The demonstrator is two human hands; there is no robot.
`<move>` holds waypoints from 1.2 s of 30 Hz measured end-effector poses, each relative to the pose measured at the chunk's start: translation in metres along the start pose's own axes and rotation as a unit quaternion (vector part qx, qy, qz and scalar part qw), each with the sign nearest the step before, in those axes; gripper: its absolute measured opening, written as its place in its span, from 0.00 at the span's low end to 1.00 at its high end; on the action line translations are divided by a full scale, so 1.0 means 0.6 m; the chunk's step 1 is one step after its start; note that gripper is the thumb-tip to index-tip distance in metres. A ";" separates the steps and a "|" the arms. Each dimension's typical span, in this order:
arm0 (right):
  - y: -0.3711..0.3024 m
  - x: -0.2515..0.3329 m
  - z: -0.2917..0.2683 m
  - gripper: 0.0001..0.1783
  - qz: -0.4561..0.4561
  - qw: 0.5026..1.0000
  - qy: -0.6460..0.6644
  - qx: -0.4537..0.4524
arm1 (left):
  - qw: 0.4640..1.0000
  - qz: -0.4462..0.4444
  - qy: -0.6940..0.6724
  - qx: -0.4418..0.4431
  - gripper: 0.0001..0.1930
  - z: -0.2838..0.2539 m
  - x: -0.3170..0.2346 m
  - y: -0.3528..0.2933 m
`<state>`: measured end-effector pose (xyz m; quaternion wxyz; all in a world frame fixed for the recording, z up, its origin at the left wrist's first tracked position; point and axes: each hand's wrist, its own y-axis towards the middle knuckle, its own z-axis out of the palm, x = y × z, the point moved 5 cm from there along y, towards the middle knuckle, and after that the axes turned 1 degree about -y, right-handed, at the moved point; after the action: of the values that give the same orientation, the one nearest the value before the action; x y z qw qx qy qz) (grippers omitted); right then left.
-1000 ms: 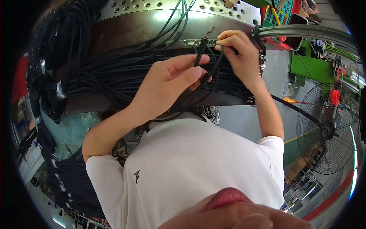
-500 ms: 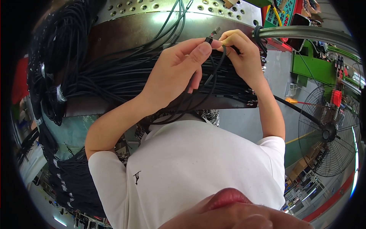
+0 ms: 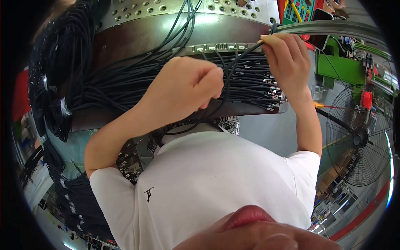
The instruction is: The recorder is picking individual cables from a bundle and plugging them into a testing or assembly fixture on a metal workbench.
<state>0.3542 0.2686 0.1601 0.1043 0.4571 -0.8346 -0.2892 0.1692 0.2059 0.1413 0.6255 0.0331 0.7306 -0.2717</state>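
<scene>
In my right hand [image 3: 287,58] the thumb and fingertips pinch a black cable [image 3: 246,53] near its end; the very tip is hidden by the fingers. From there the cable slants down to the left and passes close by my left hand [image 3: 185,87]. That hand is closed in a fist over the cable bundle, and whatever it may hold is hidden. Between and beyond the hands lies a pale narrow bar [image 3: 225,47] with several small connectors seated in it and thin cables leading from them.
Many black cables [image 3: 121,89] lie across the brown work surface [image 3: 137,38], with bare metal tips toward the right. Thick cable coils [image 3: 73,54] hang at the left. A perforated metal plate [image 3: 179,8] is at the back. On the right are a curved metal rail [image 3: 333,27] and a caged fan [image 3: 358,137].
My hands have moved apart, the right one going right with the cable. My left hand has closed into a fist, and the connector end it held no longer shows. The bar has come into view.
</scene>
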 end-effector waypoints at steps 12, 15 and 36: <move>-0.053 -0.010 0.087 0.09 0.245 0.918 0.304 0.073 | 0.987 0.092 0.126 -0.044 0.13 -0.056 -0.001 -0.017; -0.034 -0.001 0.070 0.13 0.181 0.950 0.230 0.107 | 0.975 0.085 0.132 -0.160 0.16 -0.144 0.022 0.044; 0.229 -0.160 0.246 0.12 0.230 0.971 -0.050 0.033 | 0.932 0.055 -0.349 -0.076 0.23 -0.140 0.061 0.196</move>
<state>0.2469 0.4616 0.1283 0.1113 0.2413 -0.9306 -0.2519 0.1316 0.3318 0.0711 0.8555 -0.0717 0.4821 -0.1748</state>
